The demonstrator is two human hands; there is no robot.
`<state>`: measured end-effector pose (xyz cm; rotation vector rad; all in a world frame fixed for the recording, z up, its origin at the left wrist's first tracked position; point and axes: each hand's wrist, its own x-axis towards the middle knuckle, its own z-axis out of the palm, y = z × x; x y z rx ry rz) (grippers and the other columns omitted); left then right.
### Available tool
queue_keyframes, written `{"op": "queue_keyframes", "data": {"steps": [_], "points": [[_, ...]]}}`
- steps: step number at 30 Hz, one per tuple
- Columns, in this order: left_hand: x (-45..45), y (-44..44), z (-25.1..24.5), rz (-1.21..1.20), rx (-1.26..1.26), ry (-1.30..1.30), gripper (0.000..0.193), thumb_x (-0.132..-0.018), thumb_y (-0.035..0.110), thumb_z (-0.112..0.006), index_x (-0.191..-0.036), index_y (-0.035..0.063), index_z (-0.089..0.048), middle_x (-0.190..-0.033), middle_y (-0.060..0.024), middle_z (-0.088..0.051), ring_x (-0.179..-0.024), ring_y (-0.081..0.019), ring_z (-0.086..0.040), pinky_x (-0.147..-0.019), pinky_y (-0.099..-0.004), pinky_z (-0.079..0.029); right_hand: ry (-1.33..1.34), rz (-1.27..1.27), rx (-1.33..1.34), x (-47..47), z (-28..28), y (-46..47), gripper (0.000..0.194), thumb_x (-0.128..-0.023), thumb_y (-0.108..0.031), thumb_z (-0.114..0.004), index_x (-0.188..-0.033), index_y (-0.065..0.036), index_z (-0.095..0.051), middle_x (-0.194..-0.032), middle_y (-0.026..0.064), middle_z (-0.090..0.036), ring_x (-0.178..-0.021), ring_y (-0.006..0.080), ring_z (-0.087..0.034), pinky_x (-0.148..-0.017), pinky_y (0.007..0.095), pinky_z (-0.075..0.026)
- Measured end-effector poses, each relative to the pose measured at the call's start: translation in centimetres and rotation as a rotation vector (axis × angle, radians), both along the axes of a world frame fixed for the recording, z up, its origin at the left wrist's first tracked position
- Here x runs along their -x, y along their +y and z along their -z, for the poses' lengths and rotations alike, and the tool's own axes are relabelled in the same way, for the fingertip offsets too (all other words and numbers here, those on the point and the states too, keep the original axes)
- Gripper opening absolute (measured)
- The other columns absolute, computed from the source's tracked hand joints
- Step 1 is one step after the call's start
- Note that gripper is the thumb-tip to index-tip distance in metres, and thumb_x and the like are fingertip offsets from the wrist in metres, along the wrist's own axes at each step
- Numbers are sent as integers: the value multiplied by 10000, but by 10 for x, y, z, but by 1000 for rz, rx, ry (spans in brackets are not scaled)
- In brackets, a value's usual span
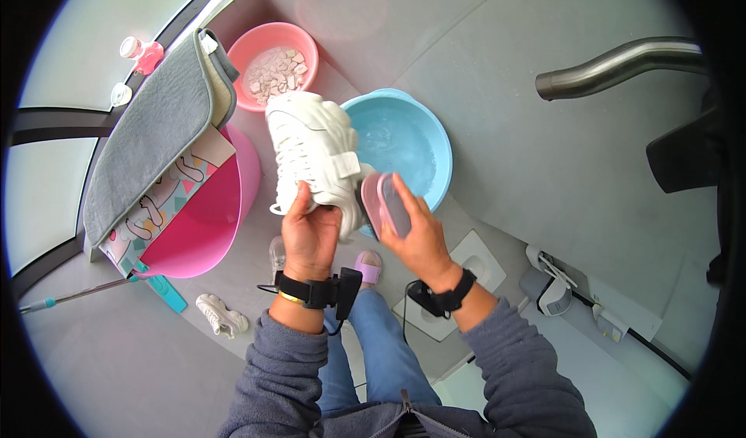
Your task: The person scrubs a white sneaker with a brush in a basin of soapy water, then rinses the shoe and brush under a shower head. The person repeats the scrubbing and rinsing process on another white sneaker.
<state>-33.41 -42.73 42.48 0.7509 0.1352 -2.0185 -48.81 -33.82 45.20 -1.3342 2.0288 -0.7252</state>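
Observation:
A chunky white sneaker (315, 146) is held up in my left hand (312, 231), whose fingers reach into the ankle opening and whose thumb lies on the outside near the laces. My right hand (417, 234) grips a pink and grey scrubbing brush (387, 205), with dark bristles facing the shoe's sole side near the heel. Whether the bristles touch the sole is hard to tell. Behind the shoe and brush, a light blue basin (402, 140) holds water. The hand and shoe hide part of the basin's left edge.
A pink basin (274, 30) holds pale broken pieces in liquid. Left stands a magenta tub (247, 175) with a grey mat (157, 129) over it. Another white sneaker (221, 315) lies on the floor. A squat toilet (481, 263) and a metal pipe (618, 59) are at right.

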Motion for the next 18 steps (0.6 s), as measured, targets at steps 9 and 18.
{"op": "queue_keyframes", "data": {"steps": [9,18], "points": [[6,-13,0,-81,6,11,480,-1004,216,-489,-1437,41,-378,-1442,-98,-471,-1309,-275,-460,-1091,-428,-364,14,-38,173,1,26,1,760,-772,-129,-662,-1473,-180,-372,-985,155,-571,-853,373,-629,-725,437,-548],[-26,-30,18,-97,101,116,500,-991,234,-492,-1424,8,-385,-1430,-138,-480,-1315,-304,-457,-1106,-475,-344,192,128,-634,52,161,-8,806,-831,-222,-667,-1516,-174,-244,-1192,234,-556,-1029,403,-611,-840,443,-523]]}}
